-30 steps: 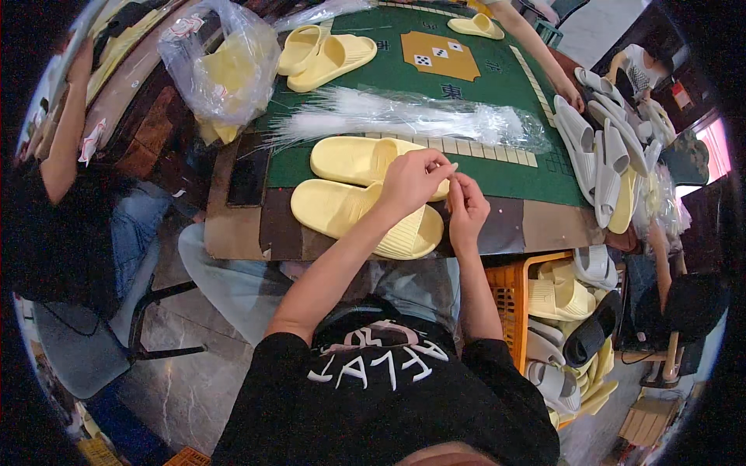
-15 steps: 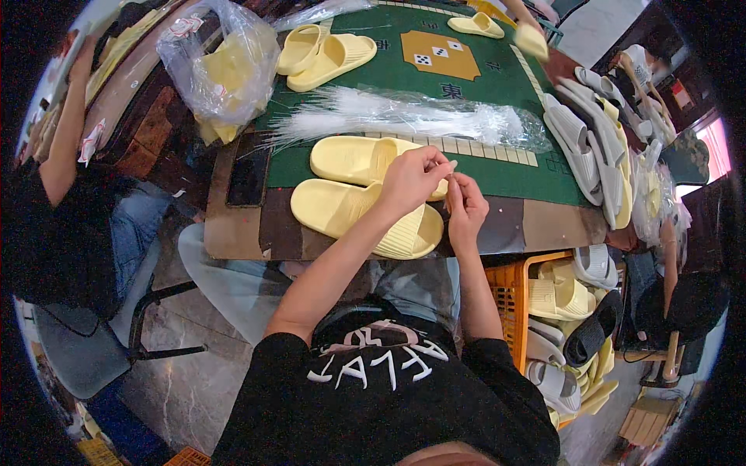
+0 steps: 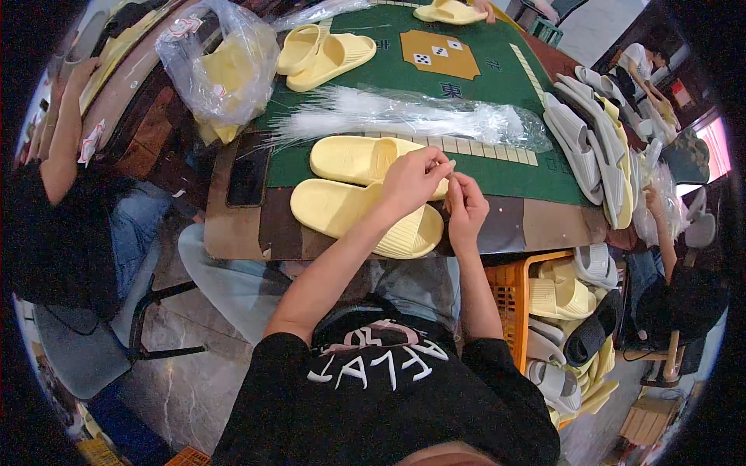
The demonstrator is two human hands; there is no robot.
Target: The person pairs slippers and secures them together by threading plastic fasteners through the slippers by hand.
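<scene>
A pair of pale yellow slide sandals lies side by side at the table's near edge, the nearer slide below the farther slide. Above their right ends, my left hand is closed in a pinch. Close beside it my right hand pinches too, fingertips nearly meeting the left ones. Whatever lies between the fingers is too small to make out. Just beyond the slides stretches a bundle of thin white plastic strands, partly in clear film.
Another yellow pair and a clear plastic bag sit far left. Grey slides line the table's right side. An orange crate of slides stands below right. A co-worker's hand touches a yellow slide at the far edge.
My hands stay almost in place. At the far side, the co-worker's hand and the slide there have shifted left and away. At the right, another person's arm has risen toward the plastic bags.
</scene>
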